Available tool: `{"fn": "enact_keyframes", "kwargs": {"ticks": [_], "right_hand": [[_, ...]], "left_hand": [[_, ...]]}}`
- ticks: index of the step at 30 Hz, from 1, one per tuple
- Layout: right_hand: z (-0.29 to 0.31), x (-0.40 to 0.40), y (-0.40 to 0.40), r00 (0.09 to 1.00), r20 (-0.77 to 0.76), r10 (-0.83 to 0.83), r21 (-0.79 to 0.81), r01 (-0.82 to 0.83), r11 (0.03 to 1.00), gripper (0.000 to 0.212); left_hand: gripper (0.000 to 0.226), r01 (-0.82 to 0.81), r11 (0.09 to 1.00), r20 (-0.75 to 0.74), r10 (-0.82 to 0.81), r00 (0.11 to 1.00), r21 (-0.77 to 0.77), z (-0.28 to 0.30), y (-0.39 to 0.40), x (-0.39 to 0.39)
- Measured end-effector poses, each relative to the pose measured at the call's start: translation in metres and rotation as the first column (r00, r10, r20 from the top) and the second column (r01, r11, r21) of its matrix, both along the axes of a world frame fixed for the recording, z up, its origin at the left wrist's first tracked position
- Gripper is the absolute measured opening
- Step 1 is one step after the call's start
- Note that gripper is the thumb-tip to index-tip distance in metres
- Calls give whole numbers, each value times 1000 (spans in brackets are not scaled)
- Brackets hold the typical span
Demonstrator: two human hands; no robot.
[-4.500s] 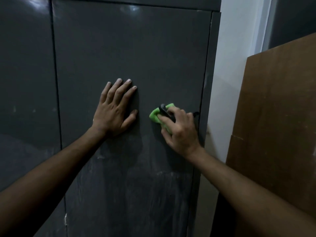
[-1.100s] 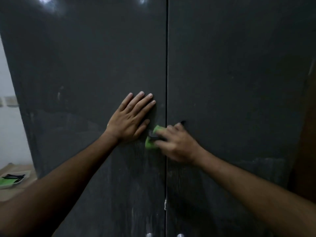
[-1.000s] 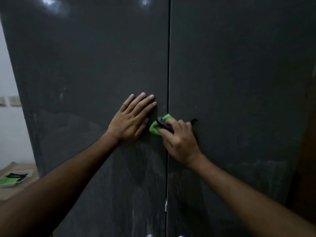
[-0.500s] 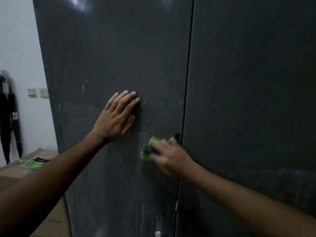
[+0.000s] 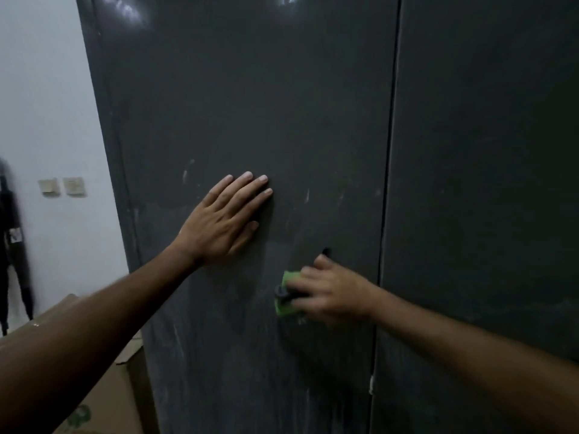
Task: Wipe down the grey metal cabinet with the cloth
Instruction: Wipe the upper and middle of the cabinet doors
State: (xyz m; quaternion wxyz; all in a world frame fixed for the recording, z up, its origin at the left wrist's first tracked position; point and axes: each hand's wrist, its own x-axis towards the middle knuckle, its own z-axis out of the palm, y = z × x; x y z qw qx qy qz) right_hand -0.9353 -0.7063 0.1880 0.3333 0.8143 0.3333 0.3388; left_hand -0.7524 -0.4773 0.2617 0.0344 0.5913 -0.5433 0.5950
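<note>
The grey metal cabinet (image 5: 313, 104) fills most of the view, with a vertical seam between its two doors right of centre. My left hand (image 5: 224, 222) lies flat on the left door, fingers straight and pointing up to the right. My right hand (image 5: 329, 292) grips a green cloth (image 5: 285, 303) with a dark strap or band on it and presses it against the left door, below and right of the left hand. Only the cloth's left end shows past my blurred fingers. Pale streaks mark the door under both hands.
A white wall (image 5: 47, 104) with two light switches (image 5: 62, 185) lies left of the cabinet. A dark object (image 5: 12, 245) hangs at the far left edge. A cardboard box (image 5: 109, 386) stands at the lower left, against the cabinet's side.
My right hand has moved the cloth from the seam leftward and down onto the left door. The left hand stays flat on that door. My view has turned left, showing more wall.
</note>
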Motion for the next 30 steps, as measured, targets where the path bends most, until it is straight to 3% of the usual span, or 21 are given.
{"fn": "enact_keyframes", "kwargs": {"ticks": [2,4,5,6,7,9,11,12,14,16,17,18,20,22,23,25,27,28,29,30], "right_hand": [[27,11,2,971,227,-79,276,14,961,26],[33,19,13,893,392,-219,598,-67,799,34],[23,23,21,875,419,-243,659,-109,744,36],[8,26,29,888,402,-226,649,-102,754,34],[-10,28,36,919,359,-161,547,-68,834,30],[-25,25,40,988,153,-39,232,3,973,22],[1,23,38,995,93,-41,112,30,993,20],[17,27,38,985,167,-54,177,24,984,21],[41,34,40,911,376,-171,468,-28,883,31],[35,43,55,839,451,-305,692,-112,713,41],[22,48,65,838,446,-315,708,-116,696,41],[7,52,74,867,421,-265,647,-83,758,35],[-16,53,82,966,247,-75,301,-2,954,20],[4,51,78,997,68,-24,41,21,999,17],[20,54,75,995,99,-19,44,15,999,18],[49,62,74,948,300,-105,305,10,952,27],[57,69,84,859,437,-267,612,-66,788,35],[51,74,91,837,466,-288,664,-115,739,36],[41,78,98,851,454,-264,653,-116,749,35],[29,81,104,893,412,-182,546,-82,834,32]], "left_hand": [[59,28,1000,-8,-28,1000,-1,-2,-1,3],[58,63,998,-24,-63,998,-2,-3,-1,5],[58,83,997,-29,-83,996,-1,-3,0,5],[57,104,995,-35,-104,994,2,-3,1,5],[57,121,993,-40,-121,992,7,-2,4,7],[55,140,990,-38,-139,990,7,0,12,11],[54,142,990,-36,-142,989,-5,0,21,17],[54,141,990,-34,-141,989,-14,0,25,21],[53,134,990,-30,-136,990,-46,-2,33,28],[53,117,990,-29,-120,992,-80,-4,42,34],[53,114,989,-23,-116,993,-92,-4,46,37],[53,115,988,-15,-117,993,-99,-4,51,40],[52,111,989,-10,-112,994,-98,-3,62,46],[52,97,990,0,-98,995,-106,-3,71,52],[53,92,989,1,-93,996,-113,-3,75,54],[54,83,989,-13,-86,996,-124,-4,82,62],[56,68,989,-32,-73,997,-135,-5,89,67],[57,59,988,-38,-65,997,-140,-6,93,69],[58,55,988,-42,-62,997,-144,-6,96,71],[58,53,988,-44,-60,997,-148,-5,100,74]]}}
